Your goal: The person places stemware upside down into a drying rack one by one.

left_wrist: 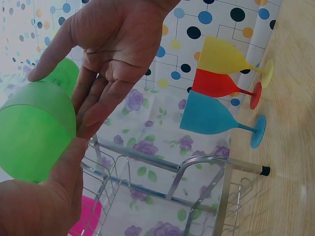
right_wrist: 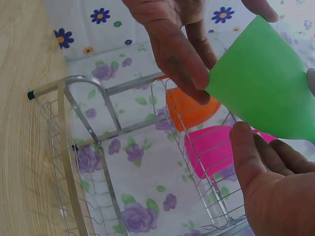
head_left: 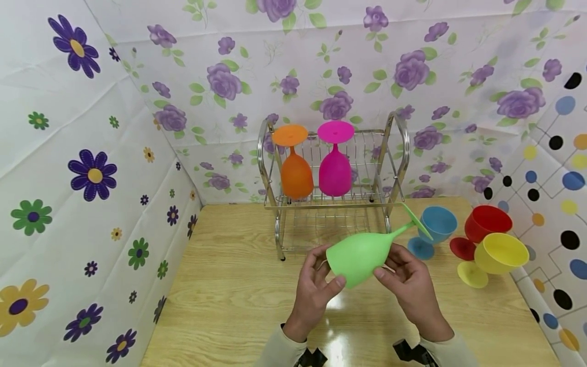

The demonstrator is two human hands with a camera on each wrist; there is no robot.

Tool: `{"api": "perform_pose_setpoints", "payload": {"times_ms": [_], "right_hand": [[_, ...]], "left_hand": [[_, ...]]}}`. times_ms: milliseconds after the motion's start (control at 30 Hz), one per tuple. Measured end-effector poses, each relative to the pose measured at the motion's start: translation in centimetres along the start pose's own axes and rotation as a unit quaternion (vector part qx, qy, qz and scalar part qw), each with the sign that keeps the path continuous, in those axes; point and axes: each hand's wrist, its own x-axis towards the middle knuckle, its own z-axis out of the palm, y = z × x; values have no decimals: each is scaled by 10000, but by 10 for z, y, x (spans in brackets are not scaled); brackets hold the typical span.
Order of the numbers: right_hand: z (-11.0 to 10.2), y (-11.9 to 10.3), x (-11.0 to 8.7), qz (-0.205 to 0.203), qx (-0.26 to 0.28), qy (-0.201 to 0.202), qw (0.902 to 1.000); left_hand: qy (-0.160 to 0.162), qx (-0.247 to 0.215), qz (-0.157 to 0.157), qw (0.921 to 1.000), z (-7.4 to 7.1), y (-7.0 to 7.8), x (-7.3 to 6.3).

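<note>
A green plastic goblet (head_left: 359, 257) is held tilted in mid-air, its foot up to the right and its open mouth toward the lower left. My left hand (head_left: 314, 295) grips the bowl at the rim, thumb on the near side. On the bowl's other side, my right hand (head_left: 412, 290) pinches it close to the stem, also seen as the right hand (right_wrist: 280, 187) in the right wrist view. Behind the hands is a metal dish rack (head_left: 330, 206), with an orange goblet (head_left: 296, 176) and a magenta goblet (head_left: 335, 173) upside down on its upper tier.
To the right, a blue goblet (head_left: 438, 224), a red goblet (head_left: 488, 224) and a yellow goblet (head_left: 502, 253) stand upright on the wooden table (head_left: 220, 306). Flower-patterned sheets (head_left: 275, 66) line the back and left; a dotted sheet (head_left: 559, 204) hangs on the right.
</note>
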Motion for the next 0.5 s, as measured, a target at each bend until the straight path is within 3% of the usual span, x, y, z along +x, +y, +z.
{"api": "perform_pose_setpoints", "payload": {"times_ms": [500], "right_hand": [[-3, -5, -2, 160, 370, -178, 9990]], "left_hand": [[-227, -83, 36, 9997, 1, -3, -3]]}}
